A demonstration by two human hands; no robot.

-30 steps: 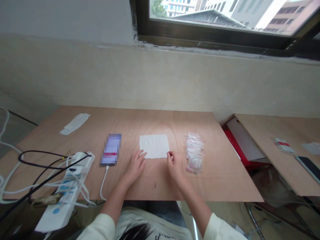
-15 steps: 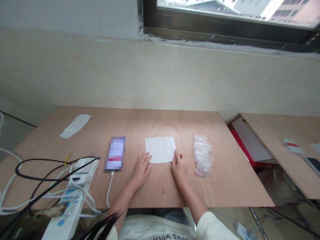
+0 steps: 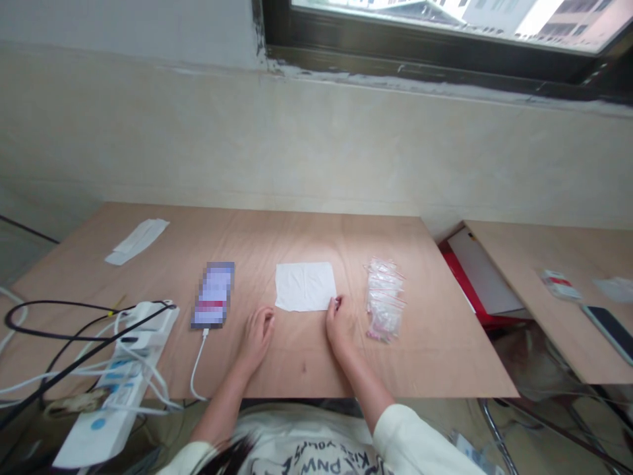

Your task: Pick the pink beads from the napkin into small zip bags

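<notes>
Left hand [image 3: 257, 340] is loose and empty, just off the white tissue [image 3: 305, 286]; right hand [image 3: 338, 324] is at its corner, can't tell if gripping. Little plastic baggies [image 3: 384, 300] sit nearby.

White sheet [image 3: 305, 286], soft-looking, is lying flat on the plywood tabletop [image 3: 445, 343], roughly rectangular, unfolded, with faint creases across its surface. Its long edges are running nearly parallel to the table's far edge. Right hand [image 3: 337, 328] is resting at the sheet's near right corner, fingertips [image 3: 336, 303] touching the edge; from this view, whether they are pinching it is unclear. Left hand [image 3: 256, 341] is resting palm-down on the wood, fingers slightly curled, just off the sheet's near left corner and not touching it. A stack of small clear zip bags [image 3: 385, 300] with red-marked edges is lying just right of the sheet, apart from it.
</notes>
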